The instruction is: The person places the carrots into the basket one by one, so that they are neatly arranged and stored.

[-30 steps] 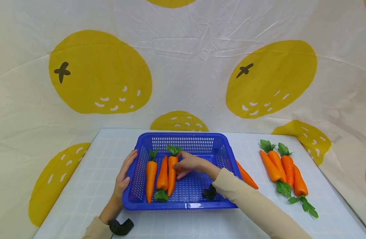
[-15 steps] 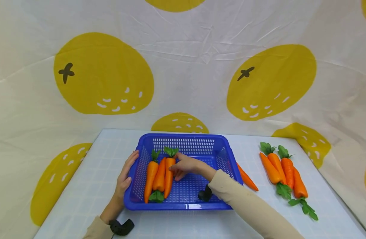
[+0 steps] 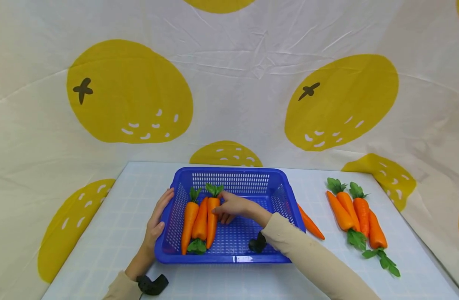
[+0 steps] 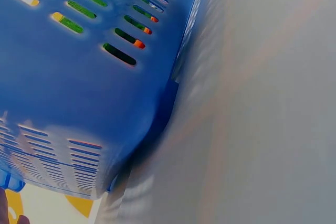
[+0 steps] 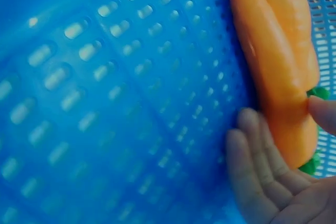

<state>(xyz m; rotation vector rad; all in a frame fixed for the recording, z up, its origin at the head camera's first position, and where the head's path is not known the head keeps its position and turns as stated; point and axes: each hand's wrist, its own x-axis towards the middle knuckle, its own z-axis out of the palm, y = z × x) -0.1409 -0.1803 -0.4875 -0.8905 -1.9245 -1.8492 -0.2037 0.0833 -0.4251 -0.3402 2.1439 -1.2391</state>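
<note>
Three carrots lie side by side along the left of a blue slotted basket [image 3: 199,259]: the left carrot [image 3: 189,225], the middle carrot [image 3: 200,225] with its leaves toward me, and the right carrot [image 3: 212,221], leaves at the far end. My right hand [image 3: 237,206] reaches in and holds the right carrot, thumb on top. In the right wrist view the other fingers [image 5: 252,156] lie along its side. Outside the basket, my left hand [image 3: 155,223] rests against the left wall with fairly straight fingers; only fingertips [image 4: 4,208] show in the left wrist view.
One loose carrot [image 3: 311,224] lies just right of the basket, partly hidden by it. Farther right is a group of several carrots [image 3: 360,214] with green leaves. A cloth [image 3: 237,96] printed with yellow fruit hangs behind the light checked table [image 3: 102,225].
The right hand has shifted left with the right carrot, bringing it against the middle one; the carrots now lie closer together. Over the last half second almost nothing moves. The left hand stays put.
</note>
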